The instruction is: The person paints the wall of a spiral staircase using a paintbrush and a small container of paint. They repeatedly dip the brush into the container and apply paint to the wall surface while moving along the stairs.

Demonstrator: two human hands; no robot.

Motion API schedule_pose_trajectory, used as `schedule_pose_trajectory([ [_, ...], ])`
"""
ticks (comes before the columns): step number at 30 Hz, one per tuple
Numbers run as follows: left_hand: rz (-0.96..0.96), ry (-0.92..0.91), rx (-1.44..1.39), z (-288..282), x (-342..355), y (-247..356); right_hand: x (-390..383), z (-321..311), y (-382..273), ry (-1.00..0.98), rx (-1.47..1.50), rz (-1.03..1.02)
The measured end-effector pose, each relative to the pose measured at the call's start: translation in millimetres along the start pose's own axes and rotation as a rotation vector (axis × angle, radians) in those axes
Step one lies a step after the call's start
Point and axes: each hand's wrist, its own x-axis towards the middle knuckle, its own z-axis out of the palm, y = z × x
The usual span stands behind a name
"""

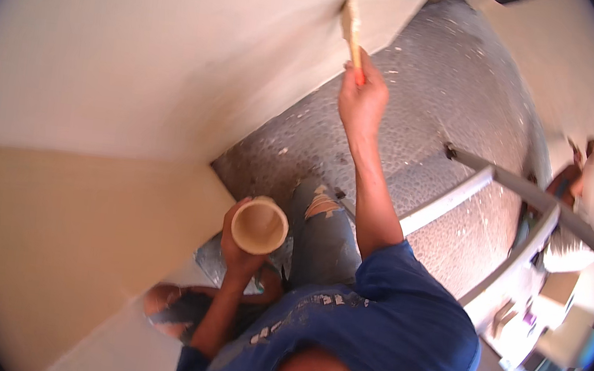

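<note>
My right hand (363,99) is stretched out ahead, its fingers closed round the orange end of a paintbrush (352,25). The brush points upward, its cream-coated bristles at or very close to the pale wall (181,48); whether they touch it I cannot tell. Lower down, my left hand (237,248) is wrapped round a round cream-coloured cup (259,225). I look down into its open mouth, and the inside is coated in the same cream tone.
A tan wall section (64,232) meets the pale wall at a corner on the left. Speckled grey floor (439,92) lies ahead. To the right stands a metal ladder (524,189), with another person (568,183) beyond it. Boxes (560,289) sit at lower right.
</note>
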Motion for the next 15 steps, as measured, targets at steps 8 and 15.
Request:
schedule_pose_trajectory([
  [8, -0.003, 0.003, 0.028, -8, 1, -2, -92, -8, -61, -0.322, 0.136, 0.162],
  [15, 0.068, 0.019, 0.019, -4, -2, -12, -123, -22, -84, -0.697, 0.393, 0.232],
])
